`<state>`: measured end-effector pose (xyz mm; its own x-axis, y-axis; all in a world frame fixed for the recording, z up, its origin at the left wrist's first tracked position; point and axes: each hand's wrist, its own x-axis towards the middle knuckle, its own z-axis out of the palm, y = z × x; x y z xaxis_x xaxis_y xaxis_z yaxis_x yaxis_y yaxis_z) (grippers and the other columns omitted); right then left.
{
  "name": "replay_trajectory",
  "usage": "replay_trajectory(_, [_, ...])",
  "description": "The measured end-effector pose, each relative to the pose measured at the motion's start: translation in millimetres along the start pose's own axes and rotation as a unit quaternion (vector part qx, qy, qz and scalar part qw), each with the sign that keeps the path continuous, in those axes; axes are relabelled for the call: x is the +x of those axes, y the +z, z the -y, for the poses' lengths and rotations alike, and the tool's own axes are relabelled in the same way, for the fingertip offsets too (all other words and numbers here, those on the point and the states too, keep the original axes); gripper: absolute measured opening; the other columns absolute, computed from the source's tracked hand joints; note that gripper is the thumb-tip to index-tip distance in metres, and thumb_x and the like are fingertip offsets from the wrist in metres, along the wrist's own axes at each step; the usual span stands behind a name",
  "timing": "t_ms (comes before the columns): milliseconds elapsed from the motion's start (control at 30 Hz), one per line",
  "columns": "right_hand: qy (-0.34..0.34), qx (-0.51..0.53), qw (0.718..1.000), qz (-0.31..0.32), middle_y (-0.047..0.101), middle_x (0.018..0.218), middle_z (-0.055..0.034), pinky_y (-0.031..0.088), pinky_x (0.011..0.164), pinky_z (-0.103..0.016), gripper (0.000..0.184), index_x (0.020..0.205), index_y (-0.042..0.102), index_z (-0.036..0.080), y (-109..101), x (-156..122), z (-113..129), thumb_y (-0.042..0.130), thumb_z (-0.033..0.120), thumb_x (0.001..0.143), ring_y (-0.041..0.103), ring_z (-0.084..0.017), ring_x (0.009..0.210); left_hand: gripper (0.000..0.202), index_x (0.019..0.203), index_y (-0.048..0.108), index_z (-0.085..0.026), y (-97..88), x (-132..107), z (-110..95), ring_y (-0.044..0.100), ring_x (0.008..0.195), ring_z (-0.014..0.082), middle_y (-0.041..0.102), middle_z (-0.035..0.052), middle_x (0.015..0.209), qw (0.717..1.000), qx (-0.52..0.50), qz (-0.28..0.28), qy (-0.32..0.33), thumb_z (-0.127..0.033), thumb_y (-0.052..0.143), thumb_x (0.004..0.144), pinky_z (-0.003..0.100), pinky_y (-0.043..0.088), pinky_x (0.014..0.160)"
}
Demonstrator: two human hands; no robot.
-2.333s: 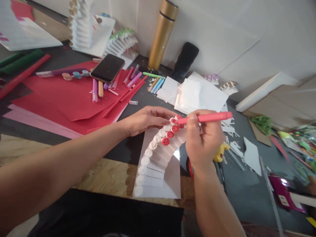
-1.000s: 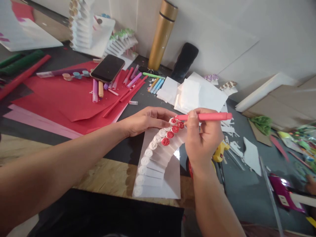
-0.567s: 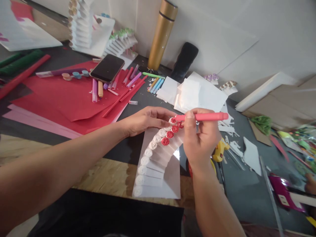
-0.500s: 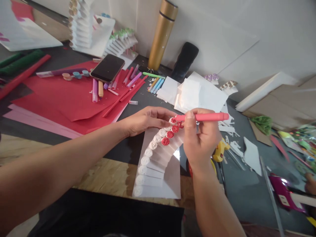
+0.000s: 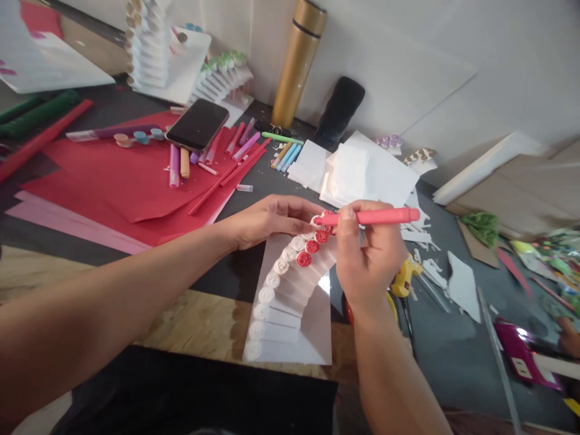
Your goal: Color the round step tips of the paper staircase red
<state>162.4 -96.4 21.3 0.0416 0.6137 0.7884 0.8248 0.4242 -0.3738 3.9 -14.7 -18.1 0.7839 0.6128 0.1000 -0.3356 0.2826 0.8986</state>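
Note:
In my right hand (image 5: 369,254) is a pinkish-red marker (image 5: 385,215), held nearly level, its tip against a round disc at the far end of a white curved stepped model (image 5: 285,302). My left hand (image 5: 276,222) grips that same far end, thumb and fingers closed around it from the left. White rolled discs line the model's outer edge. Several discs by the marker are coloured red, one of them a red disc (image 5: 303,259). The far end of the model is partly hidden by my fingers.
Red paper sheets (image 5: 90,181) lie at left under a phone (image 5: 197,125) and loose markers. A gold flask (image 5: 299,66) stands at the wall beside a black case (image 5: 339,109). White offcuts (image 5: 348,172), a yellow glue gun (image 5: 405,277) and a purple tool (image 5: 521,353) are rightward.
The marker tip has shifted very slightly on the discs at the far end. Both hands keep nearly the same position and hold.

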Motion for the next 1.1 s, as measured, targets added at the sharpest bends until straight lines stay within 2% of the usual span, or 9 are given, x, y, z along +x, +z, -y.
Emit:
replay_trajectory(467, [0.004, 0.0, 1.0, -0.005, 0.061, 0.071, 0.0047, 0.045, 0.06, -0.022, 0.004, 0.089, 0.06, 0.021, -1.7, -0.6, -2.2, 0.057, 0.023, 0.09, 0.054, -0.006, 0.06, 0.036, 0.114, 0.073, -0.016, 2.1, -0.3, -1.8, 0.069, 0.102, 0.0199, 0.075, 0.0098, 0.112, 1.0, -0.007, -0.004, -0.005, -0.014, 0.074, 0.077, 0.034, 0.051, 0.095])
replay_trajectory(667, [0.011, -0.017, 1.0, -0.014, 0.061, 0.069, 0.0034, 0.044, 0.056, -0.025, 0.01, 0.086, 0.061, 0.02, -2.8, 0.0, -1.9, 0.055, 0.026, 0.091, 0.053, -0.008, 0.057, 0.036, 0.113, 0.074, -0.016, 2.2, 0.2, -2.0, 0.069, 0.1, 0.0194, 0.075, 0.0097, 0.11, 1.0, -0.005, -0.008, -0.005, -0.014, 0.074, 0.076, 0.034, 0.05, 0.095])
replay_trajectory(1100, [0.025, 0.01, 0.999, -0.022, 0.062, 0.071, 0.0032, 0.047, 0.059, -0.024, 0.008, 0.09, 0.062, 0.02, -2.1, -1.1, -7.4, 0.055, 0.023, 0.09, 0.056, -0.008, 0.059, 0.038, 0.115, 0.072, -0.013, 3.9, -0.7, -4.3, 0.069, 0.101, 0.0202, 0.075, 0.0108, 0.109, 1.0, 0.002, -0.012, -0.015, -0.013, 0.073, 0.077, 0.034, 0.051, 0.094])
